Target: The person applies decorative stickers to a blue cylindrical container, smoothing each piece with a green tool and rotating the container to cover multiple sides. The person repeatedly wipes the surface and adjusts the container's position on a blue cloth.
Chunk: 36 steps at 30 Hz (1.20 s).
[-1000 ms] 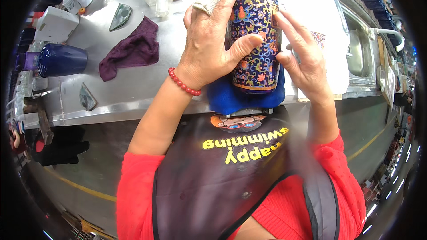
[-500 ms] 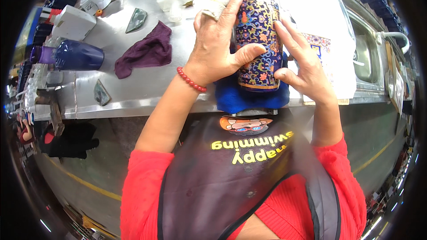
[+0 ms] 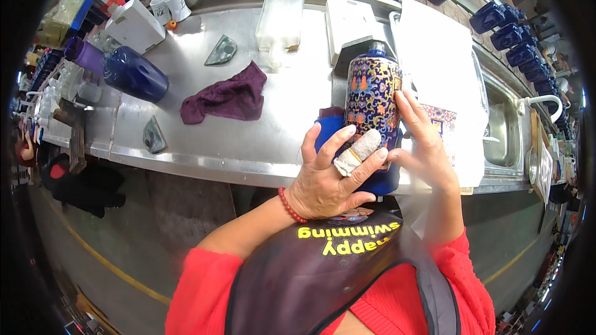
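A dark blue bottle (image 3: 372, 96) wrapped in a colourful floral pattern lies on a blue padded support (image 3: 382, 183), its neck pointing away from me. My left hand (image 3: 338, 170) spreads its fingers over the lower part of the bottle. One of its fingers wears a whitish cover (image 3: 361, 152) with a yellow band. Along the bottle's right side rest the outstretched fingers of my right hand (image 3: 428, 142). The near end of the bottle is partly hidden by my left hand. Beside my right hand a patterned sheet (image 3: 444, 127) lies on white paper (image 3: 437, 49).
On the metal table (image 3: 192, 142) lie a purple cloth (image 3: 226, 96), two dark green flat pieces (image 3: 221, 51) and a plain dark blue bottle (image 3: 136, 75). A clear plastic box (image 3: 280, 15) and a white box (image 3: 351, 22) stand behind. A sink (image 3: 506, 127) is at right.
My left hand has moved from the bottle's upper left side down to its near end, fingers now spread. My right hand stays at the right side. The view has shifted, showing more of the far side.
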Each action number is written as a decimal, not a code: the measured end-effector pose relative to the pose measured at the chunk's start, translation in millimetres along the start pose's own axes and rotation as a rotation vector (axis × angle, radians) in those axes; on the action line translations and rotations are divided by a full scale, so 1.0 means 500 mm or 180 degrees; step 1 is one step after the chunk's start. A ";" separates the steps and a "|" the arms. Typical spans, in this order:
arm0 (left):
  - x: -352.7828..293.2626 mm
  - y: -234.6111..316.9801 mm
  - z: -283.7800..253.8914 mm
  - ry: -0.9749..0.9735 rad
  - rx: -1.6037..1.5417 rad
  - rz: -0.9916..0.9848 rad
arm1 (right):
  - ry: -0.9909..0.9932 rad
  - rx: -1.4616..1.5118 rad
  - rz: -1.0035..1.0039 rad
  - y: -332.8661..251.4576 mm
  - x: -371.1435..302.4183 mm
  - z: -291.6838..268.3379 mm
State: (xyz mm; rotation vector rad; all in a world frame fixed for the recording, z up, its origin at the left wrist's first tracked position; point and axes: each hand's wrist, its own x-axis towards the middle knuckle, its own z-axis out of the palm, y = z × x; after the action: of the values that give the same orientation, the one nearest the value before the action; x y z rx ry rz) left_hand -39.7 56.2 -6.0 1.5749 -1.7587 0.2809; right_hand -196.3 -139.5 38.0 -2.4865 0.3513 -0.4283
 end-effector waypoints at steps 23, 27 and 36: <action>0.147 -0.088 0.012 -0.0309 -0.0526 -0.0906 | 0.1097 0.0692 0.0264 -0.021 0.125 -0.061; 0.148 -0.092 0.013 -0.0358 -0.0438 -0.0869 | 0.0956 0.0924 0.0957 0.025 0.148 -0.044; 0.138 -0.117 0.023 -0.0202 -0.1172 -0.0924 | 0.0316 -0.0560 -0.1428 -0.103 -0.001 -0.021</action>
State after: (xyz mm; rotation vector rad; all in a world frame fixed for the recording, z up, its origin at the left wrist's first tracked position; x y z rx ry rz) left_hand 12.7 -16.4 12.7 1.5486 -1.4972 -0.2244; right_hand -192.7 -103.7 76.6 -2.7194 -0.1456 -0.7292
